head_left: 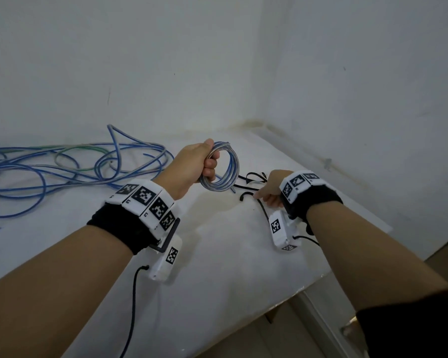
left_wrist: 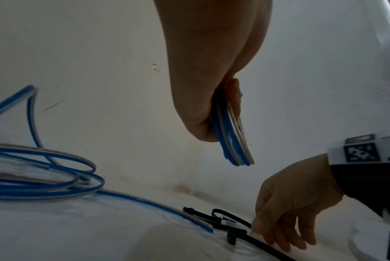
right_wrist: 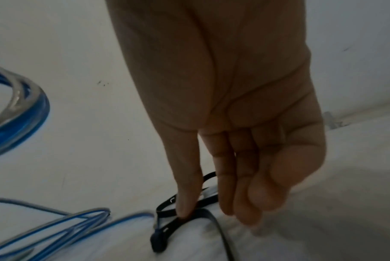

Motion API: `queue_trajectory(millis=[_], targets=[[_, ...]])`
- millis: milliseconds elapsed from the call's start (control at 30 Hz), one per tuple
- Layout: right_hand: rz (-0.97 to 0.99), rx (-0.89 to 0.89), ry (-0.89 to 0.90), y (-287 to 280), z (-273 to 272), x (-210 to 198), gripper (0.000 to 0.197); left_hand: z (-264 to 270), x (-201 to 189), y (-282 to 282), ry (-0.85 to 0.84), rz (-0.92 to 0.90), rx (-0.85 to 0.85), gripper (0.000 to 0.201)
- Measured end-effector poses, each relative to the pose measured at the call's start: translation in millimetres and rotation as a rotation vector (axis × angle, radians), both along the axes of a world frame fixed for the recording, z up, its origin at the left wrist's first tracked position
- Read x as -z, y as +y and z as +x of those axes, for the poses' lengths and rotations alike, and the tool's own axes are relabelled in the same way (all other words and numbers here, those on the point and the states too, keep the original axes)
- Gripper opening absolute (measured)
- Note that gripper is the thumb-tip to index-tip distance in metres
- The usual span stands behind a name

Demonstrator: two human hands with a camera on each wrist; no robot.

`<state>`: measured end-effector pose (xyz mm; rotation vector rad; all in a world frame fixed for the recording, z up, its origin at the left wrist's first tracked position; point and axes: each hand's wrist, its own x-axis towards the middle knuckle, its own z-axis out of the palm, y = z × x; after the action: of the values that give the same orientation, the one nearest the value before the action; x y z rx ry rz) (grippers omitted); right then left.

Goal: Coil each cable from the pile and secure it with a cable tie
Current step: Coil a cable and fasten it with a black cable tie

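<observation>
My left hand [head_left: 203, 164] grips one finished coil [head_left: 228, 167] above the tabletop [head_left: 217, 254], not yet tied. My right hand [head_left: 270, 191], fingers [right_wrist: 185, 203] straight, touches the cable ties [left_wrist: 221, 220]. The pile [head_left: 62, 166] remains loose. Only the right wrist view shows my fingertip pressing a tie.

Dim, flat light throughout; soft shadows under the arms. Wrist views are darker, motion-blurred and grainy, bending at their edges.
</observation>
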<state>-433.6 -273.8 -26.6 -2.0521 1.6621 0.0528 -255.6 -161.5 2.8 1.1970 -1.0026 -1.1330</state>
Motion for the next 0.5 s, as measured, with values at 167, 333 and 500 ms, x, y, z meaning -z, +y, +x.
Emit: queue_trajectory(millis=[167,333,500], targets=[[-0.002,-0.059,0.128,-8.9,4.0,10.3,0.037,9.3,-0.6,-5.2,-0.002,0.003,-0.009,0.038],[0.021,0.021,-0.134,0.2,20.9,-6.7,0.021,21.0,-1.7,-5.3,-0.013,-0.004,-0.063,0.039],[0.183,0.011,-0.841,36.7,46.8,-32.1,0.015,35.2,-5.6,1.0,-0.022,-0.022,-0.139,0.040]])
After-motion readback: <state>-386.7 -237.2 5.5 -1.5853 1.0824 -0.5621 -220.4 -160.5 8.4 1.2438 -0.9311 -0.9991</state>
